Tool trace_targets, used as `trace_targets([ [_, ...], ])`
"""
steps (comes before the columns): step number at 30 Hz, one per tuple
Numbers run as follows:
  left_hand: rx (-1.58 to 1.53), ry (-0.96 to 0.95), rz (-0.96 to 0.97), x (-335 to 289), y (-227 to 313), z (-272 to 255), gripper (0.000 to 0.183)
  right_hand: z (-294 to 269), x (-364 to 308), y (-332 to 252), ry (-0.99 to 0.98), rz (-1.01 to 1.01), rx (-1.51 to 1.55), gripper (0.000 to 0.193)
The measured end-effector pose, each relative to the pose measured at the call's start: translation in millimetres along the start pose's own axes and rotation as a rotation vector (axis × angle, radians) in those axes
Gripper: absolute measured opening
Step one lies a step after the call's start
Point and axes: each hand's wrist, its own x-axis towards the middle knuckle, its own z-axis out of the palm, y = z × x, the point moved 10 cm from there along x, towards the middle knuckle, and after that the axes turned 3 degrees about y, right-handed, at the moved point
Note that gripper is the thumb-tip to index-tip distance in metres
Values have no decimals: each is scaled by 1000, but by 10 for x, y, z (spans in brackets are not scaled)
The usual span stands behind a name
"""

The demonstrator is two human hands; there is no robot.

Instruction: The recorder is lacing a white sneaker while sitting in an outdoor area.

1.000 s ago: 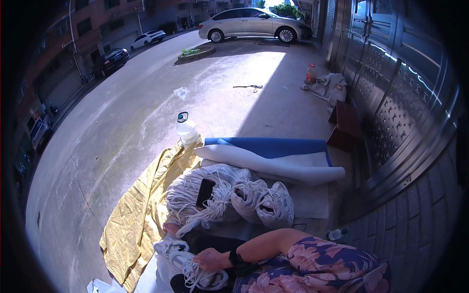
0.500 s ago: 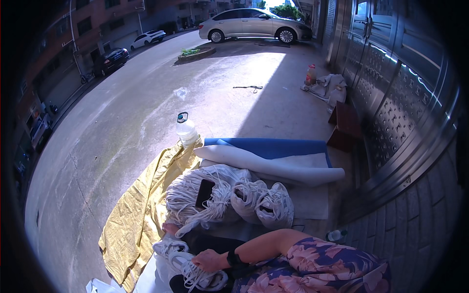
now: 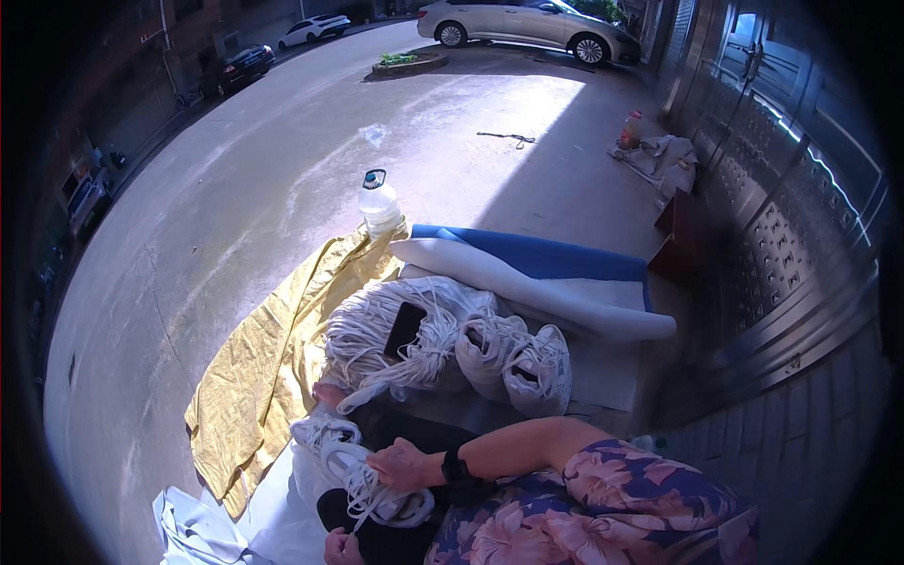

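Note:
A white lace-up shoe (image 3: 407,509) lies low in front of me, beside another white shoe (image 3: 325,433). My right hand (image 3: 397,464) is closed on white laces at the nearer shoe's top. At the lower edge, my left hand (image 3: 342,547) has its fingers pressed together at the end of a hanging lace; part of this hand is cut off. Beyond them sits a big heap of white shoelaces (image 3: 363,325) with a dark phone (image 3: 405,330) on top. Two more white shoes (image 3: 490,350) stand right of the heap.
A yellow cloth (image 3: 254,395) spreads at left, with a clear plastic jug (image 3: 379,205) at its far end. White and blue rolled sheets (image 3: 537,287) lie behind the heap. A reddish-brown box (image 3: 680,240) stands by metal doors (image 3: 772,245). Cars are parked farther off.
The view has shifted, so the scene sits higher and slightly right. My left hand has come into sight at the lower edge, near the lace. My right hand stays closed at the shoe.

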Motion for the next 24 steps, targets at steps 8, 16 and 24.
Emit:
trace_targets([
  [8, 48, 92, 293, -39, 1018, 230, 8, -290, -53, 356, -38, 177, 92, 21],
  [16, 133, 185, 254, -219, 921, 10, 9, 80, -231, 617, -236, 325, 510, 14],
  [24, 284, 234, 287, -258, 974, 4, 8, 111, -264, 664, -330, 375, 559, 13],
])
